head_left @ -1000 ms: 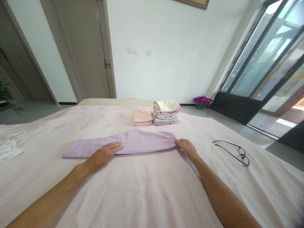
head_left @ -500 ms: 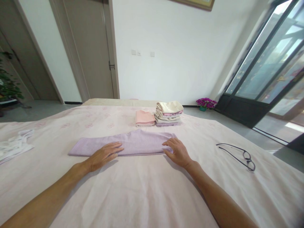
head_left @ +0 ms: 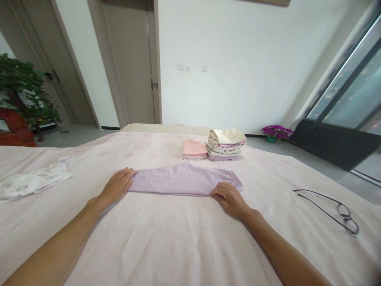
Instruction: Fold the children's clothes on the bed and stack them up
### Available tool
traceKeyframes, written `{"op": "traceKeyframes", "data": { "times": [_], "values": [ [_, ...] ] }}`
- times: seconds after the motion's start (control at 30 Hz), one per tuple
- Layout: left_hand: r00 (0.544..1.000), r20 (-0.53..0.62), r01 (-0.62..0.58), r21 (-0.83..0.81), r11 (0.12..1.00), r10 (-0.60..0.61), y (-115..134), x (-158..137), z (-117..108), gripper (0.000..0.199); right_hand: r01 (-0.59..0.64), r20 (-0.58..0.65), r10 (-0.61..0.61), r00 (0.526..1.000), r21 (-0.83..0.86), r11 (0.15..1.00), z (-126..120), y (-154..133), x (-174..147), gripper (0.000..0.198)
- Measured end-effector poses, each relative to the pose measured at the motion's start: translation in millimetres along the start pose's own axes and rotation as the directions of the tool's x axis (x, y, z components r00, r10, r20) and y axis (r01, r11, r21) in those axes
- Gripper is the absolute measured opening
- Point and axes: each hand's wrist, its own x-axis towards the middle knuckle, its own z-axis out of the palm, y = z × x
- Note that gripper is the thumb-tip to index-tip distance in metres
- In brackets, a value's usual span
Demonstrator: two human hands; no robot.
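Note:
Lavender striped pants (head_left: 178,180) lie folded lengthwise into a long strip across the bed in front of me, a gathered cuff showing at the right end. My left hand (head_left: 119,183) rests over their left end, fingers stretched out on the cloth and hiding that end. At the near edge, toward the cuff, my right hand (head_left: 229,197) has its fingers curled and pressed together on the fabric. Just beyond are a folded pink cloth (head_left: 194,149) and a stack of folded clothes (head_left: 225,145) in cream, pink and lavender.
A crumpled white printed garment (head_left: 37,179) lies to the left on the pale pink bedsheet (head_left: 166,246). Dark-framed eyeglasses (head_left: 330,208) sit open at the right. Past the bed are purple flowers (head_left: 276,132), a leafy plant (head_left: 26,87) and a closed door (head_left: 129,63).
My left hand has slid left along the pants to their end. My right hand has moved from the cuff end to the near edge, its fingers curling in. The view has turned left.

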Motion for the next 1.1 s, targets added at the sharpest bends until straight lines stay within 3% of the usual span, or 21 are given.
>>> {"op": "traceKeyframes", "data": {
  "times": [0.17,0.3,0.43,0.57,0.67,0.83,0.93,1.1],
  "values": [
    [0.999,-0.053,0.009,-0.002,1.000,-0.009,6,-2,-2,0.040,0.003,-0.007,-0.003,1.000,0.003,1.000,2,1,-2,0.026],
    [0.988,-0.021,-0.152,-0.086,0.985,0.151,43,-3,-16,0.046,0.002,-0.030,-0.003,1.000,-0.014,1.000,1,-1,-1,0.028],
    [0.916,0.104,-0.363,-0.192,0.912,0.387,89,-4,-25,0.049,0.040,0.014,-0.039,0.999,-0.065,0.997,-2,-12,1,0.034],
    [0.842,0.255,-0.422,-0.234,0.876,0.474,110,-4,-27,0.055,0.073,0.077,-0.068,0.995,-0.075,0.994,-5,-18,2,0.031],
    [0.827,0.306,-0.415,-0.235,0.879,0.472,108,-3,-30,0.056,0.018,0.046,-0.014,0.999,-0.091,0.996,-6,-8,1,0.033],
    [0.832,0.306,-0.400,-0.247,0.882,0.463,93,-6,-31,0.052,-0.202,-0.156,0.165,0.974,-0.264,0.943,-6,32,0,0.046],
    [0.859,0.288,-0.359,-0.254,0.898,0.424,79,-8,-28,0.049,-0.260,-0.130,0.228,0.965,-0.375,0.890,1,57,-9,0.054],
    [0.925,0.241,-0.207,-0.329,0.922,0.294,55,-11,-25,0.047,-0.235,-0.037,0.244,0.969,-0.436,0.868,10,75,-27,0.055]
  ]
}}
